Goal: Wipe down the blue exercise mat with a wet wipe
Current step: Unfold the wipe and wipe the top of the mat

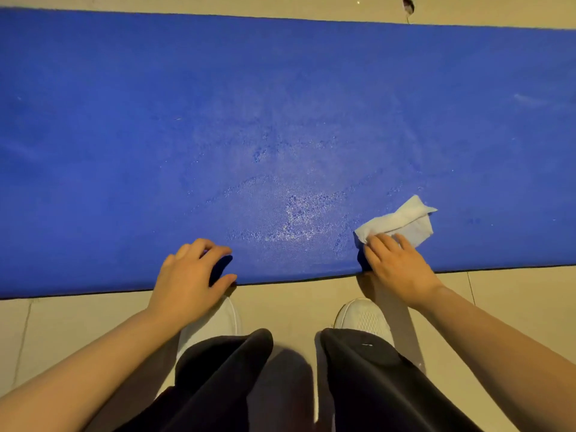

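- A blue mat [280, 104] lies flat across a beige tiled floor [514, 294], its near edge just in front of two white shoes [363, 316] and dark trousers [224, 378].
- Both ends of the mat are cut off by the frame; a shiny damp patch [296, 213] marks its middle.
- The left hand [190, 275] rests on the mat's near edge, fingers curved, thumb at the rim.
- The right hand [396, 263] presses nearly straight fingers on a crumpled white wipe [402, 222] near that edge; its thumb is hidden.
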The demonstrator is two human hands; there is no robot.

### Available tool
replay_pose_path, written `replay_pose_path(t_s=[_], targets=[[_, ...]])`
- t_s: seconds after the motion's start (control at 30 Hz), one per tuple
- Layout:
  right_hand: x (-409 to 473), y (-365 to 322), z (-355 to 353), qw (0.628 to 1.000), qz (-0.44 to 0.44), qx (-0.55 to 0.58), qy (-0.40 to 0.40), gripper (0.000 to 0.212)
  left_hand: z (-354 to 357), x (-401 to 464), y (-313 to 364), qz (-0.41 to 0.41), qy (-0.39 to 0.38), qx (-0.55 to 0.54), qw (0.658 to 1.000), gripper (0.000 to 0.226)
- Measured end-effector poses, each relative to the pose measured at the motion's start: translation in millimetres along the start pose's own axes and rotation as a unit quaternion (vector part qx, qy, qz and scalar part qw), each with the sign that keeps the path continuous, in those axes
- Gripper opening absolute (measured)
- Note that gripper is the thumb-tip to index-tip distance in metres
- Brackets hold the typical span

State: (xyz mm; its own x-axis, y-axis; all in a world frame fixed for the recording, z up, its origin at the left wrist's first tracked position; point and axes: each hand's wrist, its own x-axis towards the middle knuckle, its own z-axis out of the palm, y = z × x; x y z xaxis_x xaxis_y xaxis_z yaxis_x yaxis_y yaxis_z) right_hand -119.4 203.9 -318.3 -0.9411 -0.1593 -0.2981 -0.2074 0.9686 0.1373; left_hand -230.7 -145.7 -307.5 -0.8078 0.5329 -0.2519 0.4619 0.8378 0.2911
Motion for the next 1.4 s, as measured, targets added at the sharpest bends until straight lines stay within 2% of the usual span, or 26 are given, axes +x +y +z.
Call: replay_pose_path(t_s=[0.07,0.13,0.23,0.3,0.37,0.43,0.53,0.63,0.73,0.83,0.9,0.93,1.0,1.03,1.07,1.1,1.13,1.17,1.23,1.27,1.3,1.33,1.37,1.4], targets=[[-8.4,-0.9,-6.2,1.000,-0.012,0.026,0.012,0.057,-2.1,1.7,5.2,0.028,0.011,0.013,0.999,0.060],[-16.4,1.3,-16.8,0.997,0.012,0.069,0.032,0.059,-1.2,2.6,10.8,0.073,-0.005,0.026,0.997,0.064],[-24.6,6.5,-37.5,0.985,0.071,0.101,0.119,0.038,1.6,5.8,15.2,0.122,-0.008,0.066,0.990,0.066],[-29.0,8.1,-49.2,0.968,0.105,0.112,0.196,0.010,-8.7,9.5,16.5,0.161,0.043,0.086,0.982,0.052],[-34.0,8.1,-54.7,0.949,0.132,0.141,0.250,0.022,-26.9,13.7,19.0,0.219,0.147,0.093,0.960,0.039],[-34.4,4.3,-57.8,0.929,0.158,0.176,0.286,0.030,-50.6,14.9,23.9,0.238,0.223,0.091,0.941,0.032],[-20.9,-11.4,-66.3,0.894,0.201,0.265,0.302,0.026,-89.2,19.6,23.2,0.249,0.264,0.103,0.926,0.023],[-1.1,-34.7,-78.2,0.878,0.196,0.327,0.292,0.006,-113.7,9.4,4.3,0.217,0.286,0.106,0.927,0.020],[30.2,-70.1,-95.9,0.896,0.086,0.337,0.278,0.010,-119.6,-19.7,-45.0,0.142,0.296,0.127,0.936,0.025],[64.3,-106.5,-117.5,0.899,-0.012,0.330,0.287,0.016,-118.9,-49.1,-87.2,0.009,0.248,0.122,0.961,0.023],[82.8,-130.9,-125.0,0.897,-0.045,0.330,0.292,0.015,-118.2,-59.3,-96.9,-0.088,0.198,0.092,0.972,0.033],[88.1,-141.1,-127.0,0.901,-0.057,0.324,0.283,0.017,-117.5,-59.1,-95.4,-0.107,0.181,0.075,0.975,0.038],[94.3,-155.2,-121.8,0.929,-0.089,0.289,0.216,0.023,-112.7,-49.4,-85.0,-0.082,0.148,0.047,0.984,0.046],[95.7,-159.3,-118.7,0.943,-0.103,0.283,0.144,0.019,-108.6,-42.3,-77.7,-0.052,0.129,0.048,0.989,0.048],[95.1,-160.1,-112.3,0.941,-0.095,0.317,0.062,0.013,-103.8,-33.9,-69.1,-0.022,0.114,0.051,0.992,0.049],[93.7,-155.5,-104.8,0.922,-0.054,0.384,-0.001,0.009,-100.5,-24.4,-59.6,0.005,0.102,0.048,0.994,0.049],[91.2,-146.0,-101.2,0.881,0.011,0.471,-0.044,0.010,-98.5,-15.2,-49.7,0.026,0.097,0.042,0.994,0.047],[88.1,-132.3,-98.2,0.818,0.085,0.566,-0.066,0.014,-96.2,-6.8,-40.5,0.043,0.098,0.035,0.994,0.043],[80.7,-96.5,-92.1,0.659,0.223,0.718,-0.023,0.018,-86.6,3.7,-24.8,0.060,0.091,0.010,0.994,0.040],[74.9,-77.6,-93.9,0.591,0.273,0.759,0.005,0.018,-80.9,5.5,-18.0,0.062,0.077,-0.011,0.995,0.041],[67.7,-58.1,-95.4,0.546,0.307,0.778,0.036,0.016,-74.6,6.4,-11.2,0.065,0.057,-0.035,0.996,0.043],[59.2,-38.5,-97.9,0.519,0.333,0.783,0.079,0.016,-67.2,6.9,-4.1,0.074,0.036,-0.057,0.995,0.045],[49.6,-19.0,-100.4,0.507,0.353,0.775,0.134,0.018,-58.6,7.5,3.0,0.091,0.015,-0.067,0.994,0.047],[39.8,-1.2,-102.7,0.511,0.365,0.753,0.195,0.021,-49.7,8.2,10.6,0.117,0.001,-0.062,0.991,0.047]])
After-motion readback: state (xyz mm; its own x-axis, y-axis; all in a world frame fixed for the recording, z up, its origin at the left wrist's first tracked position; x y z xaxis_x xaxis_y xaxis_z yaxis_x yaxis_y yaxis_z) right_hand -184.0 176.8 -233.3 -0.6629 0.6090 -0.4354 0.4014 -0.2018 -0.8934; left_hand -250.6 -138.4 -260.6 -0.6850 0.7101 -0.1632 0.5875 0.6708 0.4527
